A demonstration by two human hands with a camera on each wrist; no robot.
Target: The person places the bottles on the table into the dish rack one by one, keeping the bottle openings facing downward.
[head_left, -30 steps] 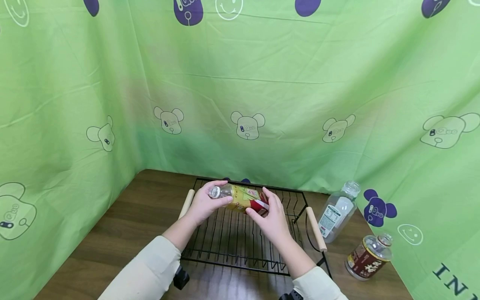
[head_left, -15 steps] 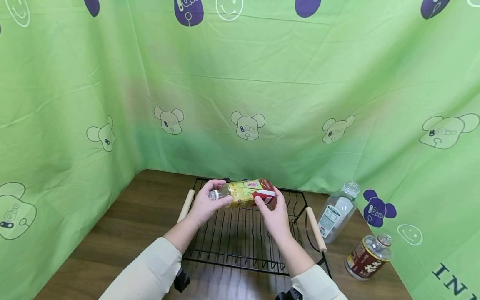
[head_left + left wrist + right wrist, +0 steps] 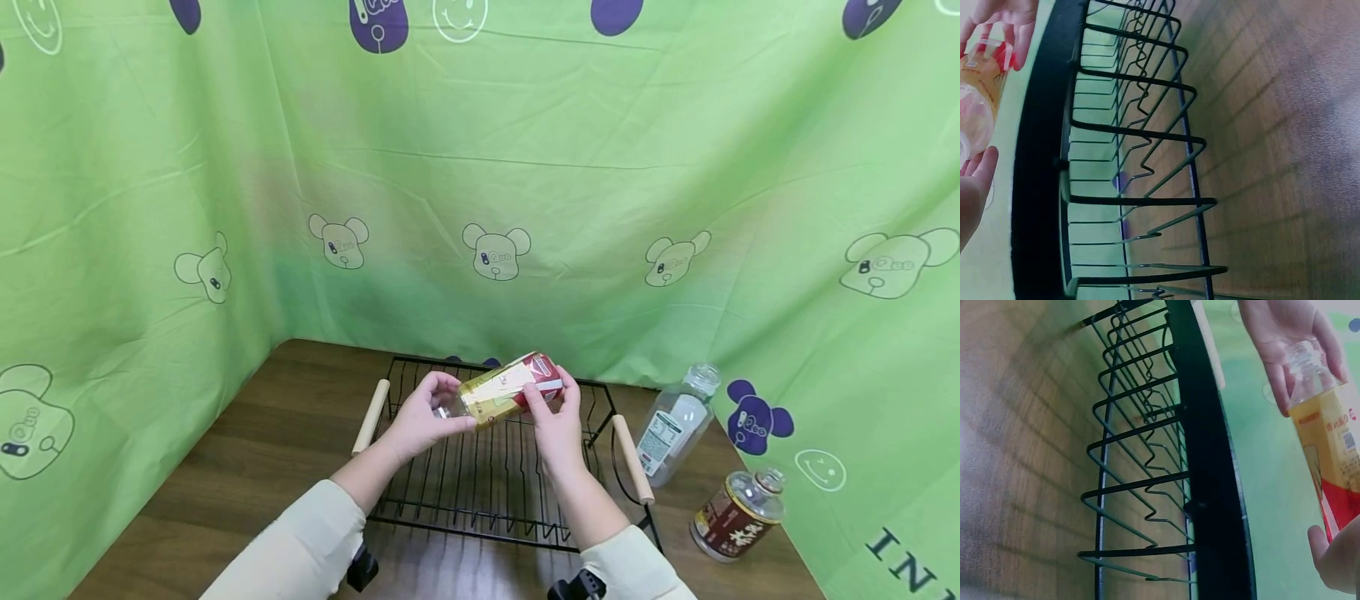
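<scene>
A clear plastic bottle (image 3: 498,390) with a yellow and red label is held above the black wire rack (image 3: 480,500), its neck toward the left and its base raised to the right. My left hand (image 3: 420,419) holds it around the neck and shoulder. At the red base end, my right hand (image 3: 558,425) grips it between thumb and fingers. In the right wrist view the bottle's threaded neck (image 3: 1305,359) shows no cap. The left wrist view catches only part of the bottle (image 3: 980,94) at its left edge.
Wooden handles (image 3: 633,458) stand at both sides of the rack. To its right are a clear bottle with a white label (image 3: 673,425) and a shorter bottle with a brown label (image 3: 737,515). Green printed cloth (image 3: 495,167) surrounds the wooden table (image 3: 247,442).
The bottle has shifted slightly right and turned, its base end rising. My right hand has moved right and up with the base; my left hand has stayed at the neck, moving a little right.
</scene>
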